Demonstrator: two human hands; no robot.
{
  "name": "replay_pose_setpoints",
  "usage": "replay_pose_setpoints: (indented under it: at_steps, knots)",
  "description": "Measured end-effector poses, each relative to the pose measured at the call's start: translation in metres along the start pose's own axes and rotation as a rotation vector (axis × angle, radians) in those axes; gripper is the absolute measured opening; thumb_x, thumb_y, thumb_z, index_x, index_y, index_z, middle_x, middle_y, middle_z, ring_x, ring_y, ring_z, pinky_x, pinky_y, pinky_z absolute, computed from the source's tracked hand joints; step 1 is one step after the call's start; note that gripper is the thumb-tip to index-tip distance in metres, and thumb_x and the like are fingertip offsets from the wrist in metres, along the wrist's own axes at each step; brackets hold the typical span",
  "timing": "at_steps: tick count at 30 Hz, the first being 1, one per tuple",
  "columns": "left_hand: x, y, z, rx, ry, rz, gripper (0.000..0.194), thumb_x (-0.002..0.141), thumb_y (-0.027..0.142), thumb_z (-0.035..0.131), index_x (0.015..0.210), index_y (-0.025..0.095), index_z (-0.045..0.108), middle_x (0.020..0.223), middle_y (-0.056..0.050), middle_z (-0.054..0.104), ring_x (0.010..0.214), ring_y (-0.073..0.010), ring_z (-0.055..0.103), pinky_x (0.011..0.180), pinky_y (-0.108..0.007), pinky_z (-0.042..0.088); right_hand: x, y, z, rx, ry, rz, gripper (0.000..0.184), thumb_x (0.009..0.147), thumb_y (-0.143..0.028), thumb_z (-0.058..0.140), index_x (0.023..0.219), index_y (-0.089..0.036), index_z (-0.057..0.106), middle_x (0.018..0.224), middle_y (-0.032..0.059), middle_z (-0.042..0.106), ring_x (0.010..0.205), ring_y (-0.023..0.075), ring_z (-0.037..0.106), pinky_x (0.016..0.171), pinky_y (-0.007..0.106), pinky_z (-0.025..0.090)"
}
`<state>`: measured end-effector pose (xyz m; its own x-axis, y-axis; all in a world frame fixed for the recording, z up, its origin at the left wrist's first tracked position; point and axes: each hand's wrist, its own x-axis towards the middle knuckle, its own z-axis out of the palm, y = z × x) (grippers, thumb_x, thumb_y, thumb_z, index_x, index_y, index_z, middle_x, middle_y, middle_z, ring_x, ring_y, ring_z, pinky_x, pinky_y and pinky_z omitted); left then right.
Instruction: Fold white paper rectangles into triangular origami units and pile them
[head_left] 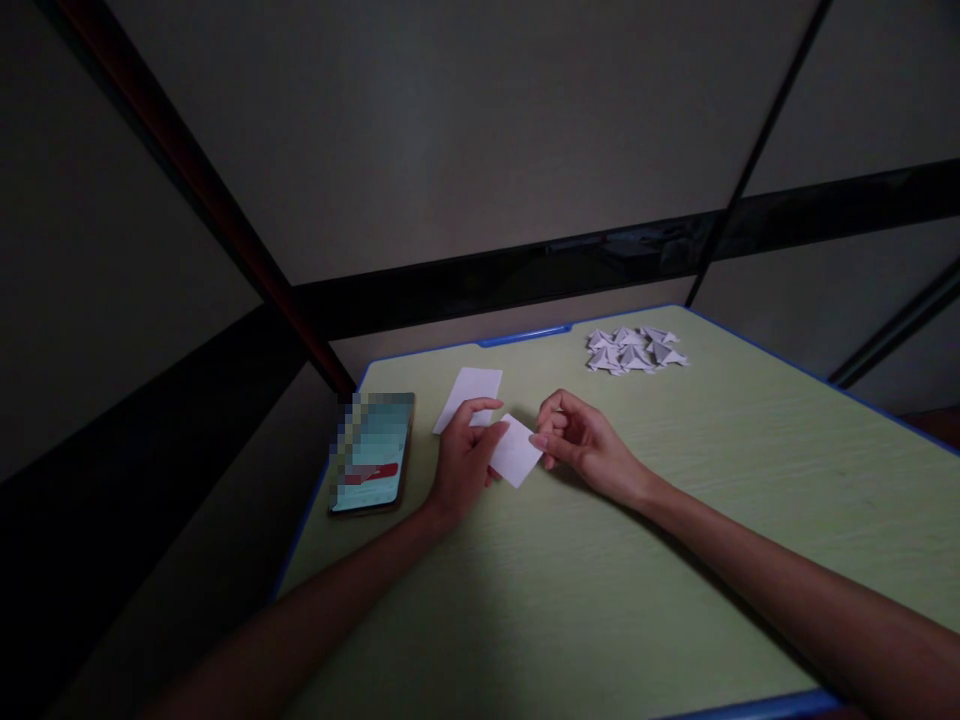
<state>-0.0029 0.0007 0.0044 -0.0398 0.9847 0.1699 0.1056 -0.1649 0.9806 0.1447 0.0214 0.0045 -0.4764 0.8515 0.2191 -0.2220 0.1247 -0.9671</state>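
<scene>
"Two hands on one small paper (517, 458) here, and both are mine. It's right between them, over the green table (675, 570)."

"Which hand's closer, though?"

"Neither, honestly. My left hand (461, 455) pinches it near the top and left edge, thumb on the face, and my right hand (585, 440) has the right-hand corner between thumb and curled fingers. So both are closed on it."

"Which way's it lying?"

"Turned like a diamond, one corner pointing back at me. It's pretty much square, so I wouldn't call any side the long one. The light's dim, so I can't really tell if it's one layer or folded over."

"What else is around?"

"A bigger white sheet (474, 385) just past my left fingers, slanting away from me. Can't swear whether my fingertip touches it or just hangs over it. Phone (381, 450) sits to the left of that, screen lit. Six folded paper shapes (634, 352) are grouped in two rows beyond my right hand, well apart from the paper I'm holding."
</scene>
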Motion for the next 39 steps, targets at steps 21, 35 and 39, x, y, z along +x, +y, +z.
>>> replay_pose_setpoints:
  at_steps: [21, 35, 39]
  knots:
    - [0.005, -0.01, 0.001, -0.178, -0.146, -0.165, 0.028, 0.063, 0.039, 0.055, 0.054, 0.013, 0.047, 0.046, 0.003, 0.042, 0.041, -0.0056, 0.036, 0.038, -0.017, 0.026, -0.003, -0.002, -0.006, -0.073, -0.071, -0.081, 0.027, 0.061, -0.019, 0.065, 0.079, -0.016, 0.045, 0.069, 0.0002, 0.051, 0.06, 0.0088, 0.047, 0.054, 0.023, 0.037]
    - [0.003, -0.007, 0.002, 0.016, -0.203, -0.087, 0.024, 0.067, 0.033, 0.051, 0.053, 0.012, 0.051, 0.044, 0.003, 0.042, 0.041, -0.0067, 0.038, 0.038, -0.018, 0.029, -0.003, -0.002, -0.014, -0.323, -0.162, -0.094, 0.008, 0.072, -0.015, 0.051, 0.077, -0.014, 0.057, 0.071, 0.0021, 0.052, 0.061, 0.0097, 0.047, 0.055, 0.024, 0.035]
    - [0.002, -0.005, 0.002, 0.07, -0.215, -0.101, 0.024, 0.065, 0.033, 0.051, 0.051, 0.013, 0.05, 0.043, 0.003, 0.043, 0.041, -0.0073, 0.04, 0.038, -0.018, 0.03, 0.0, -0.004, -0.019, -0.421, -0.18, -0.145, 0.008, 0.068, -0.017, 0.057, 0.071, -0.013, 0.063, 0.077, 0.0056, 0.056, 0.064, 0.0115, 0.051, 0.056, 0.025, 0.038]
